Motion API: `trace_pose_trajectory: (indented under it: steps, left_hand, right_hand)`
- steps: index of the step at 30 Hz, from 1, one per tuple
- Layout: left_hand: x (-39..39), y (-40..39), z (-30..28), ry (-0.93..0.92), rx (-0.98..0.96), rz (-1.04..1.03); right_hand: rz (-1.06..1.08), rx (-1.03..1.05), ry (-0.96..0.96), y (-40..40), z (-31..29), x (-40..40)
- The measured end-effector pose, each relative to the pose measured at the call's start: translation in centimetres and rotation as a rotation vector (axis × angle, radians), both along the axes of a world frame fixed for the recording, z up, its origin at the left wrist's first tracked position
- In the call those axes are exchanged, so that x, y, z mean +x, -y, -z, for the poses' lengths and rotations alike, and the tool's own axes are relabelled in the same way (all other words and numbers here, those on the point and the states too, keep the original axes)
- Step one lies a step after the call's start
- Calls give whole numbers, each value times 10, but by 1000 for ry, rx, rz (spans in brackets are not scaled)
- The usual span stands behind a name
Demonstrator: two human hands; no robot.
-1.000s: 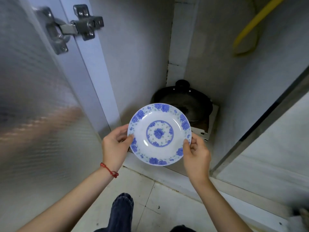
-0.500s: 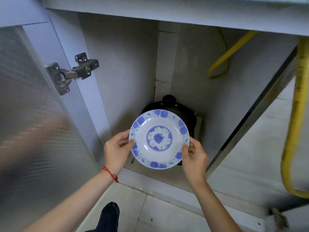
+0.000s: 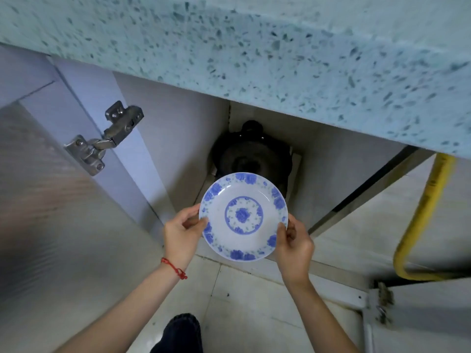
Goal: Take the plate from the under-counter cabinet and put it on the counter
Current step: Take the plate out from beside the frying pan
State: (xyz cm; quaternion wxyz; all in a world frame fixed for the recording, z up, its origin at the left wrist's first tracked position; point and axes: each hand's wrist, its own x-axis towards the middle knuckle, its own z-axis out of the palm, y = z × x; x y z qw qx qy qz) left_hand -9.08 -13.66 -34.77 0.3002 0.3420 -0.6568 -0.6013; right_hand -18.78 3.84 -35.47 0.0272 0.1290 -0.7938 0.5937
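A white plate with blue flowers (image 3: pixel 243 216) is held level in front of the open under-counter cabinet (image 3: pixel 178 154), out past its front sill. My left hand (image 3: pixel 182 236) grips the plate's left rim, thumb on top. My right hand (image 3: pixel 295 244) grips the right rim the same way. The speckled teal counter (image 3: pixel 254 47) overhangs at the top of the view, its front edge above the plate.
A black lidded pot (image 3: pixel 251 156) sits at the back of the cabinet. The frosted cabinet door (image 3: pixel 51 225) stands open at left on a metal hinge (image 3: pixel 102 141). A yellow hose (image 3: pixel 423 217) hangs at right. Tiled floor and my knee (image 3: pixel 182 332) are below.
The view has risen and tilted so the counter's front edge now shows. Both hands have carried the plate out of the cabinet and upward, away from the pot.
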Motion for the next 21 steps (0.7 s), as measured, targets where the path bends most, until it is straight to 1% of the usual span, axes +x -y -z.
trace_pose_trajectory:
  steps: [3, 9, 13, 18, 21]
  left_hand:
    - [11, -6, -14, 32, 27, -13]
    - [37, -23, -56, 73, 54, -40]
    - [59, -42, -83, 100, 99, -61]
    - [90, -67, -124, 121, 113, -71]
    - [110, -83, -155, 125, 133, -85]
  right_hand:
    - [-16, 50, 20, -5, -13, 8]
    - [-5, 105, 134, -18, -45, 30]
    - [-6, 139, 150, -34, -70, 47]
    - [-50, 148, 225, -59, -112, 76]
    - [-76, 184, 237, -74, -146, 94]
